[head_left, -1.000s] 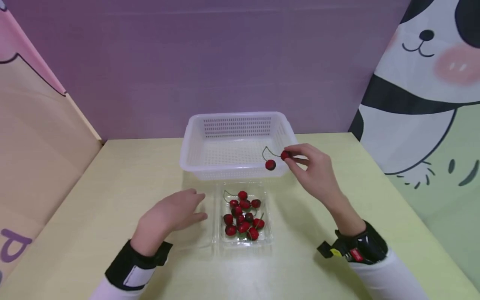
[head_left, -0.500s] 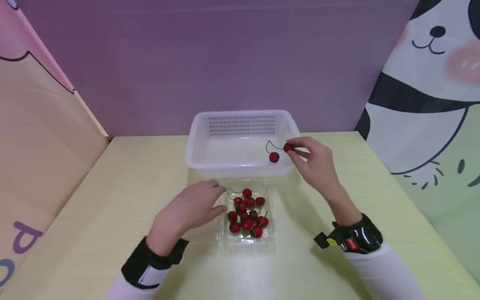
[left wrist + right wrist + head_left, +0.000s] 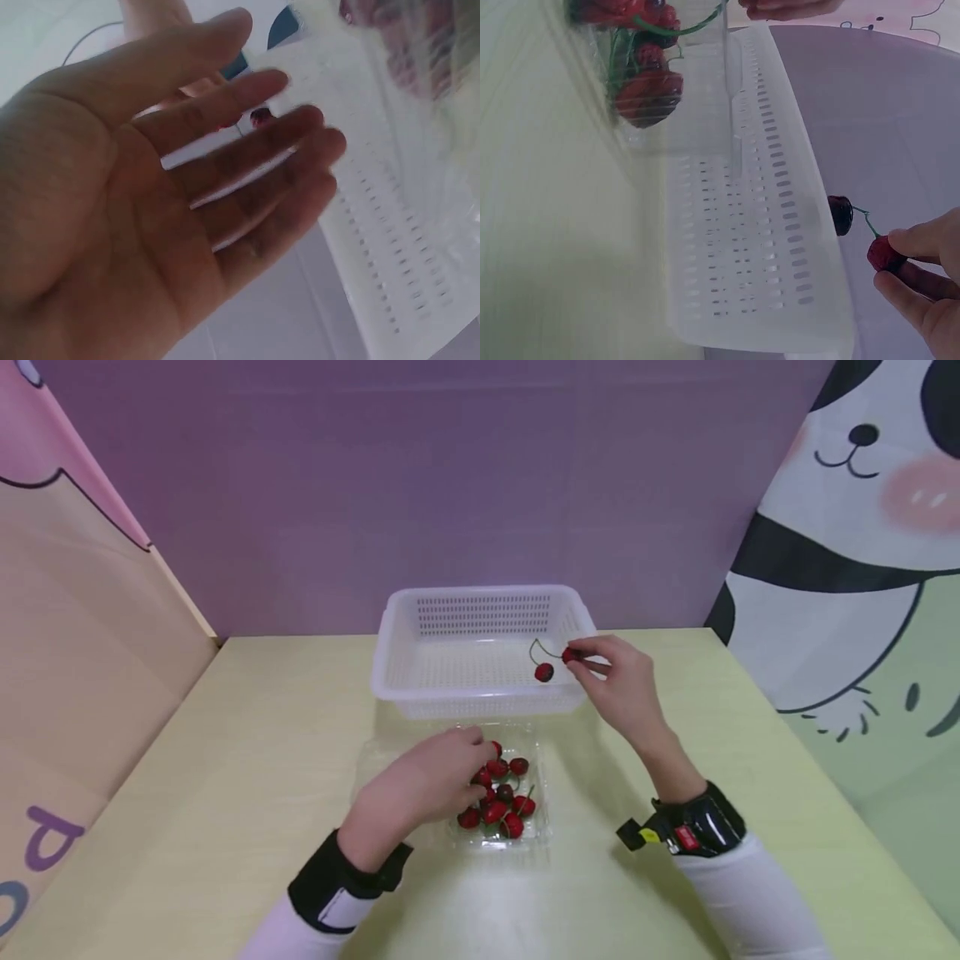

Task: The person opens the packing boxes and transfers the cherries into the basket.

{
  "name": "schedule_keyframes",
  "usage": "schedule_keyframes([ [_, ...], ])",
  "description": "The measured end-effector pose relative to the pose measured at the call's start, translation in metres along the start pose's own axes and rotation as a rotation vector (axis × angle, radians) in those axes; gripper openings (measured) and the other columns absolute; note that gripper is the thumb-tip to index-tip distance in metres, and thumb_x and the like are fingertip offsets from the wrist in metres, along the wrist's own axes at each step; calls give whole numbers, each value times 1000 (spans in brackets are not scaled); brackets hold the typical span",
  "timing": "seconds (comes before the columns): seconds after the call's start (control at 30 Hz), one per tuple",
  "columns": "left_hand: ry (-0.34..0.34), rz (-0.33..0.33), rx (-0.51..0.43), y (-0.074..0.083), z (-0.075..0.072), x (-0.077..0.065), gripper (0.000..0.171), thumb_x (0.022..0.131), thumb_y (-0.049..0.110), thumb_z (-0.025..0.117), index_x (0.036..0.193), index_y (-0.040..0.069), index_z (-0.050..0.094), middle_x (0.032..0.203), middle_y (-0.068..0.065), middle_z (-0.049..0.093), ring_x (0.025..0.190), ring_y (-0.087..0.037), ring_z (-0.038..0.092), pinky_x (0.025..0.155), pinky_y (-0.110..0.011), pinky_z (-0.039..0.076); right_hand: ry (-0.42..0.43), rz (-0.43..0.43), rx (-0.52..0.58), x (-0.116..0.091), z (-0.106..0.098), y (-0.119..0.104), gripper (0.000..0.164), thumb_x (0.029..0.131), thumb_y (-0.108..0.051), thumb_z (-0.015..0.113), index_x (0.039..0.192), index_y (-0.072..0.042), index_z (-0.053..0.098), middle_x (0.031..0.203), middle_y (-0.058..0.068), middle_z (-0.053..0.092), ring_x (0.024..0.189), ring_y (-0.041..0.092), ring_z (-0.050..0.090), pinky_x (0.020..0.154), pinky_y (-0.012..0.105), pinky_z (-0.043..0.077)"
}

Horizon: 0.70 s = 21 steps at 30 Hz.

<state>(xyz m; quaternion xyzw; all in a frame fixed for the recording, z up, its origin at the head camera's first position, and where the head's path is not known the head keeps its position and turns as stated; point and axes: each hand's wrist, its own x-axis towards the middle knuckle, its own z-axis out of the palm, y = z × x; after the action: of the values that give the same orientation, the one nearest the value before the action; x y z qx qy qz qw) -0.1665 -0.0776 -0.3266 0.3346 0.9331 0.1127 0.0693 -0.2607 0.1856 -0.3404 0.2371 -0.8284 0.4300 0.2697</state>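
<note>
Between thumb and fingers, my right hand [image 3: 621, 689] pinches one cherry [image 3: 886, 254] of a pair joined at the stems. Its partner cherry [image 3: 543, 672] dangles over the right side of a white perforated basket [image 3: 480, 703]. My left hand [image 3: 423, 781] hovers over the left part of a clear plastic box [image 3: 542, 810] of cherries [image 3: 495, 812], hiding some of them. In the left wrist view its fingers [image 3: 247, 161] are spread and slightly bent, with nothing between them. Whether its fingertips touch a cherry cannot be told.
The basket stands at the back of the pale wooden table [image 3: 247, 760], just behind the box. A clear lid [image 3: 367, 760] lies left of the box, partly behind my left hand. A purple wall [image 3: 480, 485] rises behind the table.
My left hand has moved right, from beside the box to over the cherries. My right hand has risen slightly with the cherry pair, which now hangs farther inside the basket's outline.
</note>
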Motion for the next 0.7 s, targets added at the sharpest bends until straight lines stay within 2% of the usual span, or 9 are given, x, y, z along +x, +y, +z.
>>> schedule_keyframes([
  [0.17,-54,66,-10,3,7,4,14,89,8,79,97,8,68,86,4,54,78,-13,52,69,-25,49,-11,25,-21,0,0,7,25,86,13,76,111,11,72,109,23,70,98,34,72,82,35,59],
  [0.3,-85,85,0,3,13,5,18,84,6,81,90,12,65,82,6,52,76,-12,50,68,-24,47,-20,40,-3,-1,2,11,25,86,17,73,111,13,72,109,26,69,98,39,71,84,37,59],
  [0.53,-145,46,30,5,19,3,21,82,8,83,89,14,65,85,8,52,78,-10,50,71,-25,48,-28,37,-21,-4,5,18,24,85,18,71,109,13,72,108,25,69,98,39,71,83,41,59],
  [0.7,-164,35,26,7,20,3,20,82,6,83,85,14,64,82,8,53,76,-10,51,71,-25,49,-31,31,-36,-3,5,21,23,85,19,71,107,12,72,107,24,69,99,38,71,84,41,59],
])
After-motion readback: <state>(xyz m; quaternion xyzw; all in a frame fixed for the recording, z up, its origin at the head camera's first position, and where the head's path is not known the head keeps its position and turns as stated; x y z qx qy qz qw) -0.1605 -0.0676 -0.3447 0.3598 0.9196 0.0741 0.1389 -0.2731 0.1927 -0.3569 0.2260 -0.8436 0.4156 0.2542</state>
